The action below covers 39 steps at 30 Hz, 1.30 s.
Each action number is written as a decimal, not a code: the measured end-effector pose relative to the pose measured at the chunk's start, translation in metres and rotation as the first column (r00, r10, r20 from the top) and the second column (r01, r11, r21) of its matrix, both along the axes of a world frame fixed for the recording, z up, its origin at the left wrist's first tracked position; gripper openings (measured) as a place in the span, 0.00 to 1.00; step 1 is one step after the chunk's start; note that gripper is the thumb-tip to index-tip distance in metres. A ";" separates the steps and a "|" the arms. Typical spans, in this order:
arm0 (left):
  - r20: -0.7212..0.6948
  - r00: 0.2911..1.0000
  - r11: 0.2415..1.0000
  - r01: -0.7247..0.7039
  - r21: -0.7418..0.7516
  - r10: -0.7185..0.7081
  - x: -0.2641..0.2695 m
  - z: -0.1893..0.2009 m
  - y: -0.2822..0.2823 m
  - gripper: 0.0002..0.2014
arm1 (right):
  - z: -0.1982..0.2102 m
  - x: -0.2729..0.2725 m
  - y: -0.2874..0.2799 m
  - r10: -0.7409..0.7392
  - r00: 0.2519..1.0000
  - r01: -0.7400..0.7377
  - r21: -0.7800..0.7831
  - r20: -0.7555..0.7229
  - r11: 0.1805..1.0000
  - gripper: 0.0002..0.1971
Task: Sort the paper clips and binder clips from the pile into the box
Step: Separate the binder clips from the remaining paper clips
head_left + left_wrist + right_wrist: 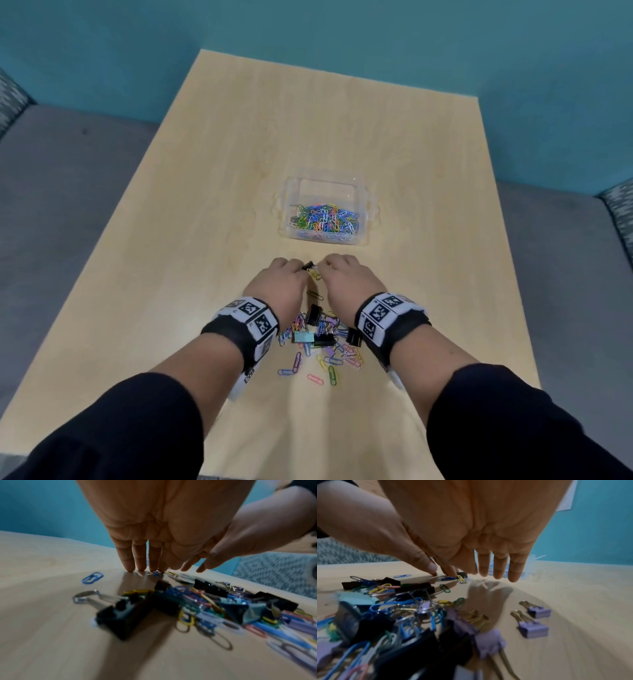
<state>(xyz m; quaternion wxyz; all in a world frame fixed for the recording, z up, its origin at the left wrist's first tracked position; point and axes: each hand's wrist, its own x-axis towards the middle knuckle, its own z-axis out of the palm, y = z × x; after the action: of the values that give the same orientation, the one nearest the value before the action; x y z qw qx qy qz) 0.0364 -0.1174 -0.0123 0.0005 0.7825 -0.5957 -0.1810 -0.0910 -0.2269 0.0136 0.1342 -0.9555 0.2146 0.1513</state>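
Observation:
A clear plastic box (372,206) holding several coloured paper clips (323,219) stands mid-table. A mixed pile (318,337) of paper clips and binder clips lies between my wrists. Both hands reach past the pile, side by side. My left hand (281,277) (145,561) has straight fingers, tips on the table. My right hand (346,277) (498,566) hangs with straight fingers just over the wood. Between the two hands lie a small black binder clip (307,265) (462,574), a yellow paper clip (313,273) (460,577) and a blue paper clip (448,578).
The wooden table (239,154) reaches to a teal wall, with grey seating on both sides. Two purple binder clips (533,627) lie apart to the right of the pile. A black binder clip (123,616) and a lone blue paper clip (92,577) lie left of it.

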 end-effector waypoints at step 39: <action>-0.155 0.988 1.000 0.003 -0.025 -0.007 -0.020 0.011 -0.015 0.06 | 0.004 -0.100 -0.005 -0.511 0.848 0.495 0.137 0.138 0.858 0.16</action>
<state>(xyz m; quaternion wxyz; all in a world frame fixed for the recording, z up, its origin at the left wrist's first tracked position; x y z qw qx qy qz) 0.0160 -0.1327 -0.0011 0.0562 0.7644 -0.5982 -0.2339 -0.1906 -0.2322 0.0172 0.2326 -0.8677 0.4376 0.0393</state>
